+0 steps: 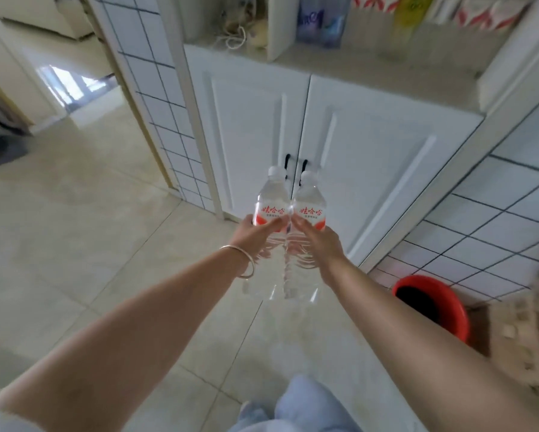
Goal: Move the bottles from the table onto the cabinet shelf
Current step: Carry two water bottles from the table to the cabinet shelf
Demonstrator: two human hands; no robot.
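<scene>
Two clear water bottles with white caps and red-and-white labels are held side by side in front of me, touching each other. My left hand (255,240) grips the left bottle (271,198) around its middle. My right hand (319,244) grips the right bottle (310,202) the same way. Both bottles hang in the air in front of the white cabinet doors (371,169), well below the open cabinet shelf (371,73). The table is out of view.
On the shelf stand a blue-purple pack (321,23), a yellow bottle (408,17) and a coil of cord (237,35). A red bucket (430,304) sits on the floor at the right by the tiled wall. Pale floor tiles and a doorway lie to the left.
</scene>
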